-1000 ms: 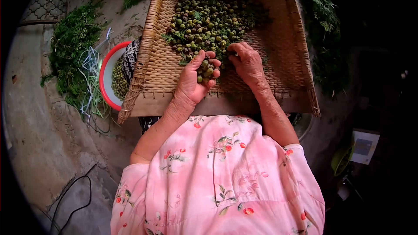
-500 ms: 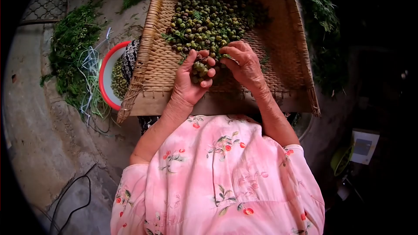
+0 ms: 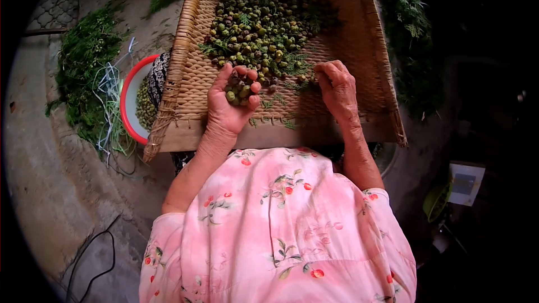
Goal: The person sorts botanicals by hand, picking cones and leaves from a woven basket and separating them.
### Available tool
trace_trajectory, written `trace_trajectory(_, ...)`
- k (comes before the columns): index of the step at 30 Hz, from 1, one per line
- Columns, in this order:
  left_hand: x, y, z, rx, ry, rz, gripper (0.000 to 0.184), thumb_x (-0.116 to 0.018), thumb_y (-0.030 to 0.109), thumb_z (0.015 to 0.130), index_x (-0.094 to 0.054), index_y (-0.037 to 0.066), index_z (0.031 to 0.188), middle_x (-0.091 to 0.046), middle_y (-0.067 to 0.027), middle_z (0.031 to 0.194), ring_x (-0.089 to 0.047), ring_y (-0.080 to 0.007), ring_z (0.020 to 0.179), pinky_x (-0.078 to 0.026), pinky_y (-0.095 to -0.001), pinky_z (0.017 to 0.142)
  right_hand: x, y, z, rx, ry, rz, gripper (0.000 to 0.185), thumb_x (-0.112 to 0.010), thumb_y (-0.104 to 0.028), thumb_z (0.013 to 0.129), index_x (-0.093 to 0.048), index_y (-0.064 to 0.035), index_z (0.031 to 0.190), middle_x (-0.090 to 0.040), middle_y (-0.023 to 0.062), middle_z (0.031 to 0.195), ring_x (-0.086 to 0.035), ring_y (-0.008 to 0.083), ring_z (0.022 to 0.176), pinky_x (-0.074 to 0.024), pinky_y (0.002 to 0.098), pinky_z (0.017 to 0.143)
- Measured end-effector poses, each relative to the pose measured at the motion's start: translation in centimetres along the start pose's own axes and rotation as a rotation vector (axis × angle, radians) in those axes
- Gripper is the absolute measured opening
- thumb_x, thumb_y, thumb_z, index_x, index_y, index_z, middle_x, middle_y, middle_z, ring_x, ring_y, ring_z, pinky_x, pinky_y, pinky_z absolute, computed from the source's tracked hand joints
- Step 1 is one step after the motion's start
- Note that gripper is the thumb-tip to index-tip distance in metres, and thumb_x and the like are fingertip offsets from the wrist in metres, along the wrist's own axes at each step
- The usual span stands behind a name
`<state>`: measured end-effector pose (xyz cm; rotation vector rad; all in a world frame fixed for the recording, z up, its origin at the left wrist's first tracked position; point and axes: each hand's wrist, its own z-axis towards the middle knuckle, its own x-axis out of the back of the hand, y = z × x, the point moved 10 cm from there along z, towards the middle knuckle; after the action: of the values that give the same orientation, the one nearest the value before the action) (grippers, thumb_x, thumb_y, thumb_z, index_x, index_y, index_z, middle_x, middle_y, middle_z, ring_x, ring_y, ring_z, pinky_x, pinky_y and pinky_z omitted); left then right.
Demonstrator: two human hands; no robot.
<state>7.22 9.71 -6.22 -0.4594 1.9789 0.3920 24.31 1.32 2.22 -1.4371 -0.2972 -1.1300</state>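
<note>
My left hand [image 3: 227, 109] is cupped palm up, its fingers curled round several small green cones [image 3: 240, 91]. To its right, my right hand [image 3: 341, 91] hovers low over the woven basket [image 3: 193, 84], thumb and fingertips pressed together. Whatever sits in that pinch is too small or hidden to make out. A few loose cones and a green sprig [image 3: 295, 85] lie just left of those fingertips. Beyond both hands, a heap of green and brownish cones [image 3: 264, 33] with bits of leafy sprig covers the basket's far part.
A red-rimmed basin [image 3: 124, 92] holding small greenish pieces stands left of the basket, partly under patterned dark cloth [image 3: 158, 73]. Cut evergreen branches [image 3: 87, 56] and tangled plastic strings [image 3: 112, 101] lie on the floor. More branches [image 3: 398, 5] lie at the right. A black cable [image 3: 109, 252] runs at lower left.
My right hand has moved right, away from my left hand, and its fingers have drawn in. My left hand still holds its cones. Several sprig bits now show near the basket's front edge.
</note>
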Motion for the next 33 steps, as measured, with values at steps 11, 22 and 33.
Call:
trace_trajectory(11, 0.3, -0.3, 0.1, 0.033, -0.016, 0.092, 0.021, -0.056, 0.029, 0.089, -0.061, 0.008, 0.09, -0.061, -0.0082, 0.091, -0.058, -0.0229, 0.077, -0.048, -0.0311, 0.051, -3.8, -0.3, 2.4, 0.074, -0.072, -0.158, 0.018, -0.069, -0.015, 0.076, -0.062, -0.0064, 0.091, -0.056, 0.0104, 0.081, -0.056, 0.0305, 0.082, -0.0449, 0.0408, 0.071)
trace_trajectory(22, 0.2, -0.8, 0.3, 0.029, 0.01, 0.145, 0.025, -0.056, 0.035, 0.09, -0.06, 0.011, 0.085, -0.061, -0.0076, 0.088, -0.059, -0.0215, 0.073, -0.047, -0.03, 0.047, -0.8, 0.3, 1.2, 0.012, -0.162, 0.022, 0.021, -0.064, 0.001, 0.075, -0.064, -0.0072, 0.094, -0.055, 0.0081, 0.084, -0.057, 0.0246, 0.078, -0.0475, 0.0327, 0.07)
trace_trajectory(33, 0.4, -1.2, 0.3, 0.052, 0.136, 0.258, 0.026, -0.056, 0.035, 0.09, -0.06, 0.01, 0.094, -0.065, -0.0069, 0.086, -0.064, -0.021, 0.07, -0.052, -0.0313, 0.051, 0.2, -4.5, 1.7, 0.037, -0.008, 0.282, 0.016, -0.066, -0.004, 0.078, -0.061, -0.0038, 0.093, -0.06, 0.0093, 0.085, -0.061, 0.0228, 0.076, -0.0487, 0.0306, 0.065)
